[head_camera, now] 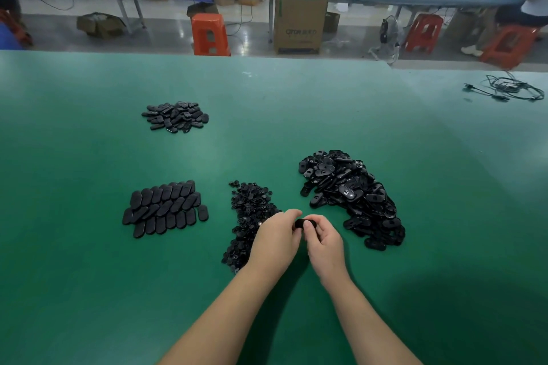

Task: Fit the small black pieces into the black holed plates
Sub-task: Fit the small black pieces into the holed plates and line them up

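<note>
Currently my left hand (277,235) and right hand (324,238) pinch one holed plate (300,224) above desk (89,290). Finished stack (164,207) left; big plate pile (350,192), small pieces (252,207) remain.

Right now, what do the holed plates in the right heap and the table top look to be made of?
Holed plates: probably moulded hard plastic, black and glossy; light glints off their rims and flat faces. Table top: seems a green matte mat, maybe rubber or vinyl; it shows only soft, diffuse sheen, no sharp reflections. Neither is certain from the look alone.
</note>
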`<state>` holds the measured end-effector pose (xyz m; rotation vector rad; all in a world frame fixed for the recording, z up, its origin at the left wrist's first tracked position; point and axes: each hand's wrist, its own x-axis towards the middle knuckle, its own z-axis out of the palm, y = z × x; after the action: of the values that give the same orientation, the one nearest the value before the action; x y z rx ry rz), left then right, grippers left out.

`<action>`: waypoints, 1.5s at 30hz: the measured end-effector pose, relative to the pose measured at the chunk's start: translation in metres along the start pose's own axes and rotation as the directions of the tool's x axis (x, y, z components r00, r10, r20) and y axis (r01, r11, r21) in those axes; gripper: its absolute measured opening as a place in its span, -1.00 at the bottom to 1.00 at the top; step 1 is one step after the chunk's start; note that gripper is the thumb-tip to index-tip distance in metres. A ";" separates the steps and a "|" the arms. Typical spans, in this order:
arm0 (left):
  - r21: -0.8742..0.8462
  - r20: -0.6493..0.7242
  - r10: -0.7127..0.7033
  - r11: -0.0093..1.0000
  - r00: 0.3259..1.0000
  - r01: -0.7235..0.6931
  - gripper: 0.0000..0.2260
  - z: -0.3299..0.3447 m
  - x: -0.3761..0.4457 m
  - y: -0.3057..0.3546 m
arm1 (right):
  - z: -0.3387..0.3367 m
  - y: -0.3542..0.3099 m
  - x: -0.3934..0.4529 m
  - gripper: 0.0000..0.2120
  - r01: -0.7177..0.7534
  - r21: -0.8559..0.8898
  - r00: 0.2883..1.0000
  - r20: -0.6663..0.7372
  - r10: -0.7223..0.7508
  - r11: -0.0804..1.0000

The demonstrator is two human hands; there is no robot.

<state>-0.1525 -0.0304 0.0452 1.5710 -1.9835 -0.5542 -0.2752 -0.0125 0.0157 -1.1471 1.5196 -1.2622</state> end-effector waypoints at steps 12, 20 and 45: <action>0.186 -0.358 -0.281 0.913 0.890 0.363 -0.80 -0.080 0.016 -0.086 | 0.002 -0.005 -0.004 -0.84 -0.014 -0.025 1.000 0.024 0.014 1.000; 0.137 -0.463 -0.475 0.796 0.749 0.590 -0.74 -0.123 0.022 -0.152 | 0.003 -0.007 -0.005 -0.86 -0.002 -0.089 0.999 0.038 0.006 0.996; 0.173 -0.237 -0.177 0.960 0.955 0.221 -0.88 -0.053 -0.025 -0.115 | 0.015 -0.001 -0.007 -0.62 -0.061 -0.739 0.966 -0.212 -0.146 0.671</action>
<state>-0.0280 -0.0324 0.0103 1.8816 -1.7688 -0.2492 -0.2591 -0.0094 0.0143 -1.5703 2.3429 -0.8202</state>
